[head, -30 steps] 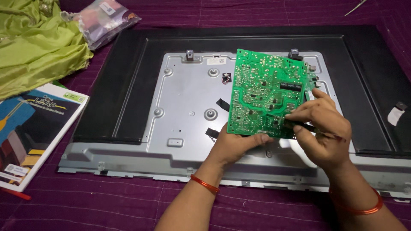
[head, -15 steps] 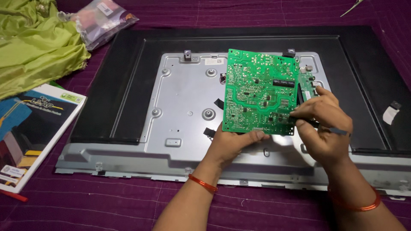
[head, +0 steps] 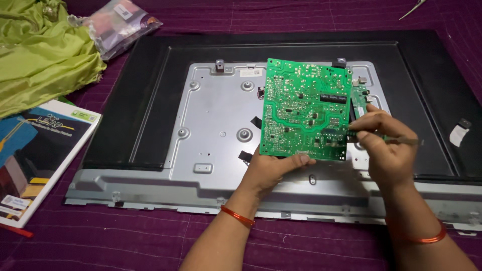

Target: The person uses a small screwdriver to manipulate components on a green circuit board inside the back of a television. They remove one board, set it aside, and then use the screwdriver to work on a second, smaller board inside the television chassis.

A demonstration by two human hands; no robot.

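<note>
My left hand (head: 273, 168) grips the green circuit board (head: 305, 108) at its bottom edge, thumb over the front, fingers clenched on it from behind. Board is held up, tilted toward me, solder side facing me, above the grey metal back plate (head: 216, 125) of the flat screen panel (head: 135, 100). My right hand (head: 384, 145) sits at the board's right edge, fingers pinched on a thin dark tool (head: 404, 142); its tip is against the board's lower right side, the exact contact spot is hidden by my fingers. A second smaller green board (head: 360, 95) shows just behind the big one's right edge, on the plate. Red bangle on each wrist.

The panel lies face down on a purple cloth (head: 125, 241). Left of it: a book (head: 35, 155) with a blue and white cover, touching the panel's lower left corner area. Upper left: crumpled green fabric (head: 42, 55) and a clear plastic bag (head: 120, 27) just beside it. A white tape strip (head: 458, 134) is on the panel's right black border.
</note>
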